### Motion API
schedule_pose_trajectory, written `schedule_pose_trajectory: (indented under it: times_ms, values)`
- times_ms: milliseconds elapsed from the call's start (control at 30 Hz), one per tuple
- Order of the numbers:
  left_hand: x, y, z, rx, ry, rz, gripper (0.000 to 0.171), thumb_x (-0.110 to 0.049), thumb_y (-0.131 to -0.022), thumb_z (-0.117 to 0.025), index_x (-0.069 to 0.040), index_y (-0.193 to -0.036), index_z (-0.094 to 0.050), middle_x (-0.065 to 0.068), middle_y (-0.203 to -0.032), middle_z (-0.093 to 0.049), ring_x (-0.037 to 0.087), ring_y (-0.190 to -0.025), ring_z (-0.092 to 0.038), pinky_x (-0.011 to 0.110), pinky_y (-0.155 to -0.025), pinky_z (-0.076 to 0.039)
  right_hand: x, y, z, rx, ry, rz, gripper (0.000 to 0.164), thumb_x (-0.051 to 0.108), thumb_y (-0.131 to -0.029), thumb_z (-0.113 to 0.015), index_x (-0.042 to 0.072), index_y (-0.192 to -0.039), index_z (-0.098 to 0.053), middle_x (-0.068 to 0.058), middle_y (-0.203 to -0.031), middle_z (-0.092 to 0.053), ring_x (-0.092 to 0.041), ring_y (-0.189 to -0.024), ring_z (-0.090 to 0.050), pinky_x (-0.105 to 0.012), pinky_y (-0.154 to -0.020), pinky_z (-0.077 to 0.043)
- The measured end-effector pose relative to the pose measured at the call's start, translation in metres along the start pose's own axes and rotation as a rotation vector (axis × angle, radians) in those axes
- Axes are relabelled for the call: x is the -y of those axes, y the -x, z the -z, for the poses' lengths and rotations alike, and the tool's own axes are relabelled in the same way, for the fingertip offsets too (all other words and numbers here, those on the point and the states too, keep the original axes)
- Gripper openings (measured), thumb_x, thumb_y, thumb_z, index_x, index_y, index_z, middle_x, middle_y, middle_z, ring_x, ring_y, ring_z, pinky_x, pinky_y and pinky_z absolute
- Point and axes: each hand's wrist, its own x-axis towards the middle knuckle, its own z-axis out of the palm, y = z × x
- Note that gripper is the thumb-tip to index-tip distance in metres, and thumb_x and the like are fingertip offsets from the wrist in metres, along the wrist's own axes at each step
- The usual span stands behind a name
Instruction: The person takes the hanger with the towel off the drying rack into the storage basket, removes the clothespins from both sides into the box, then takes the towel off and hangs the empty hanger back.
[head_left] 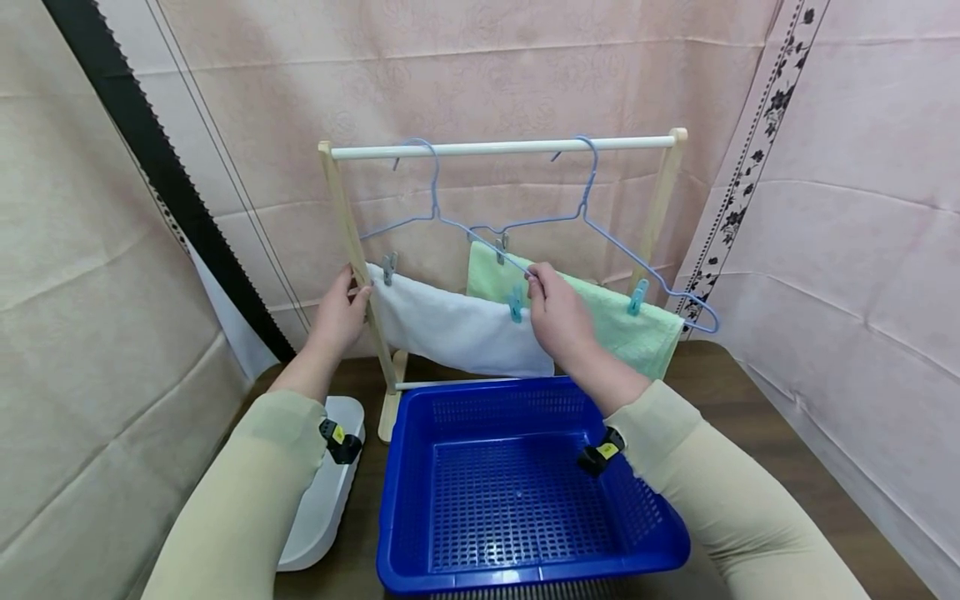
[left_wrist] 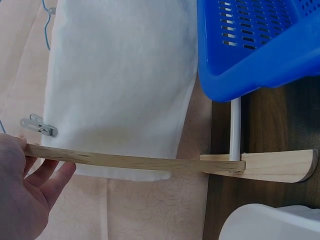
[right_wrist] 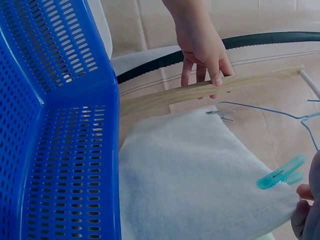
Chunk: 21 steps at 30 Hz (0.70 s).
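Observation:
My left hand holds the left wooden post of a small drying rack, thumb and fingers on opposite sides of it. At the right end of a blue wire hanger, my right hand pinches the wire, covering its tip and the nearby towel corner. A white towel hangs from this hanger by a grey clothespin and a teal clothespin. Behind and to the right, a green towel hangs on a second blue hanger with two more clothespins.
Both hangers hook over the white top rod. A blue perforated basket stands in front of the rack on a dark wooden table. To its left is a white container. Pale cloth curtains surround the table.

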Motion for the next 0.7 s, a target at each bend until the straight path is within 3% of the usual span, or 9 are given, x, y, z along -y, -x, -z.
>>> schedule_pose_trajectory:
  times_ms: [233,700]
  values:
    - [-0.001,0.001,0.0,-0.006,0.007,0.004,0.06,-0.029,-0.108,-0.04,-0.027,-0.16,-0.012,0.015,-0.157,-0.033,0.038,-0.136,-0.042,0.051,-0.098,-0.049,-0.001,-0.001,0.008,-0.066,-0.016,0.026,0.026,0.024,-0.108,-0.041,0.007,-0.116,-0.06,-0.006,-0.09,-0.062,-0.023,-0.073,-0.055,-0.039,-0.065,-0.046]
    - [-0.004,0.002,0.0,-0.004,0.024,0.017,0.06,-0.029,-0.108,-0.04,-0.026,-0.16,-0.011,0.017,-0.155,-0.035,0.037,-0.135,-0.044,0.048,-0.098,-0.049,-0.003,0.002,0.032,-0.114,-0.027,0.009,0.026,0.024,-0.108,-0.042,0.008,-0.115,-0.06,-0.005,-0.09,-0.062,-0.024,-0.072,-0.055,-0.038,-0.063,-0.044]
